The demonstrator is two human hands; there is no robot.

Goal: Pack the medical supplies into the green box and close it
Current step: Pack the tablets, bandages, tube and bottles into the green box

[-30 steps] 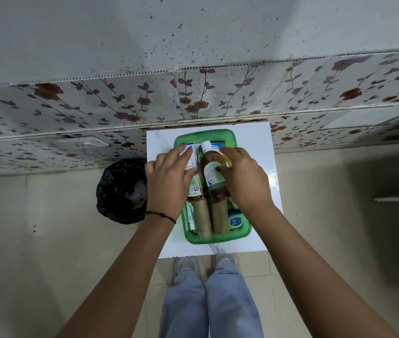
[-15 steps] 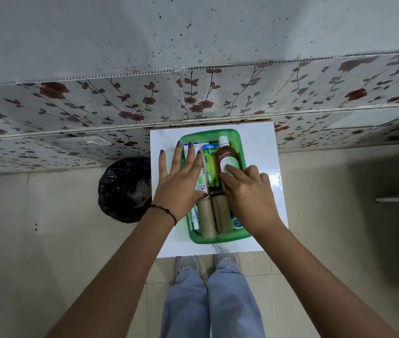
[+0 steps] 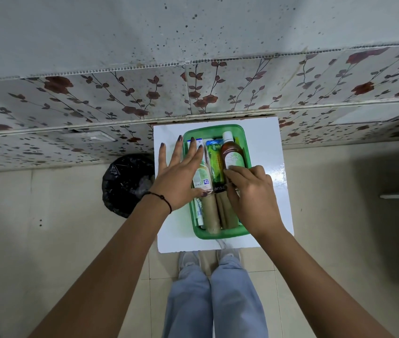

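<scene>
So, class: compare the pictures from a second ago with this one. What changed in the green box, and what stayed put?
The left hand let go and spread flat. The brown bottle moved to the right side, uncovering a green tube; the right hand rests on it. The green box, cardboard rolls and table stayed.

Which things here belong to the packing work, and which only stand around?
Belong to the job: green box, brown bottle, green tube, bandage rolls, left hand, right hand.

Standing around: white table, black bin bag.

translucent green plastic box (image 3: 220, 234), glossy white tabletop (image 3: 267, 132), shiny brown plastic bottle (image 3: 231, 152), crinkled black plastic bin bag (image 3: 125, 184)
</scene>
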